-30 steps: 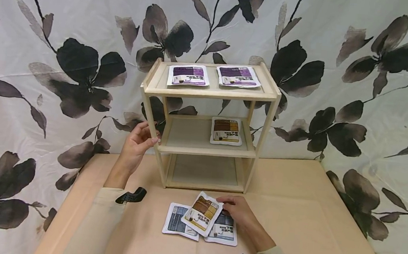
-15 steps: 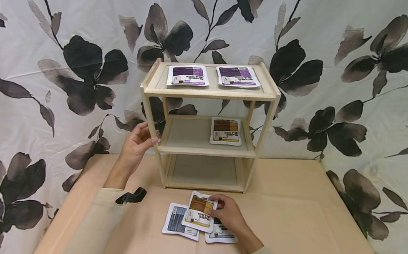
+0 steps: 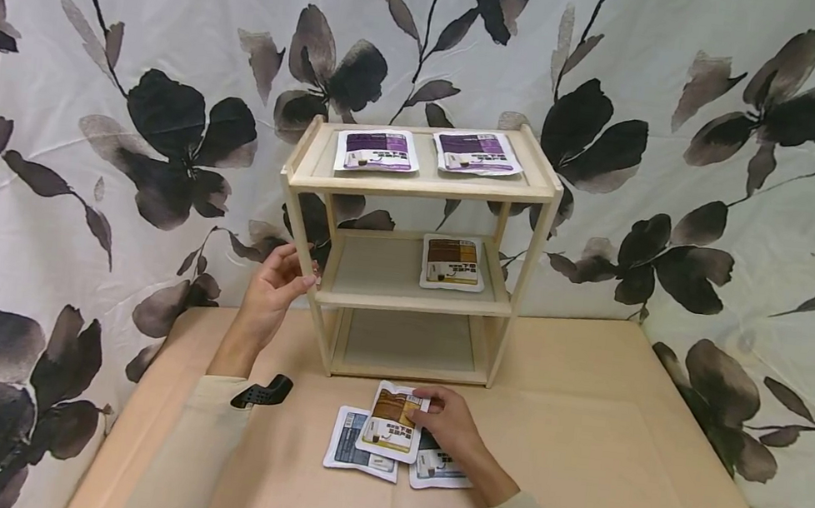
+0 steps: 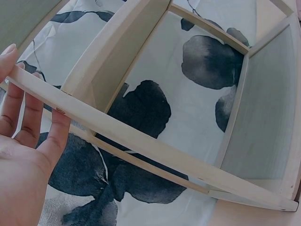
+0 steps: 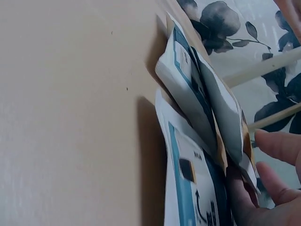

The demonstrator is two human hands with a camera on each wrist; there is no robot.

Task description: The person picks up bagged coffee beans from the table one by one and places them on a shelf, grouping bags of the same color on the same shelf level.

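Note:
A three-tier wooden shelf rack (image 3: pixel 412 306) stands at the back of the table. My left hand (image 3: pixel 270 293) holds its left front post (image 4: pixel 141 132), with thumb and fingers on either side in the left wrist view. Before the rack, my right hand (image 3: pixel 451 427) pinches the right edge of a brown-and-yellow pouch (image 3: pixel 387 432). This pouch overlaps two blue-and-white pouches, a left one (image 3: pixel 348 440) and a right one (image 3: pixel 439 471). In the right wrist view the gripped pouch (image 5: pixel 225 108) is tilted, its underside showing above the blue ones.
Two purple pouches, one left (image 3: pixel 377 152) and one right (image 3: pixel 476 153), lie on the top tier. Another brown pouch (image 3: pixel 452 262) lies at the right of the middle tier. Behind the tan-covered table (image 3: pixel 618 462) hangs a floral cloth (image 3: pixel 700 69).
My right hand has moved left and taken a firmer hold on the brown-and-yellow pouch, which has turned more upright and shifted slightly left. The left hand stays on the post.

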